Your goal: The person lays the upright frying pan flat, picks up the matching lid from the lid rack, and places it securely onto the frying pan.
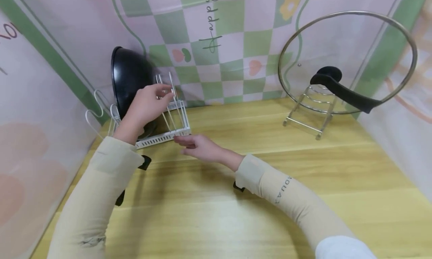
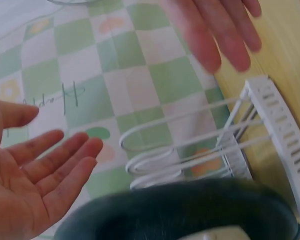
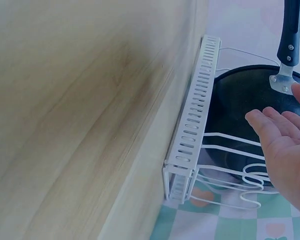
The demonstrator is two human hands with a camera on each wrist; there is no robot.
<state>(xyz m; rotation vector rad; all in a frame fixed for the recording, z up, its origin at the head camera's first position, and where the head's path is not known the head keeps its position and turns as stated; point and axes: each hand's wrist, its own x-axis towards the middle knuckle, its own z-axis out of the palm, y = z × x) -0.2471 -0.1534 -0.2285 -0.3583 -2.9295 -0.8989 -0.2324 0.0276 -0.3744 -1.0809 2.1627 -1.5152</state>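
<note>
A black wok stands on its edge in a white dish rack at the back left of the table. My left hand hovers over the rack's wire dividers beside the wok, palm empty in the left wrist view. Low at the rack's front right corner is my right hand, its fingers extended and holding nothing. Whether those fingertips touch the rack, I cannot tell. In the right wrist view the wok's black handle shows, riveted to a metal bracket; my left forearm hides part of the wok in the head view.
At the back right, a glass lid with a metal rim leans in a small wire stand. A black ladle-like utensil or handle lies across it. Patterned cloth hangs behind the wooden table.
</note>
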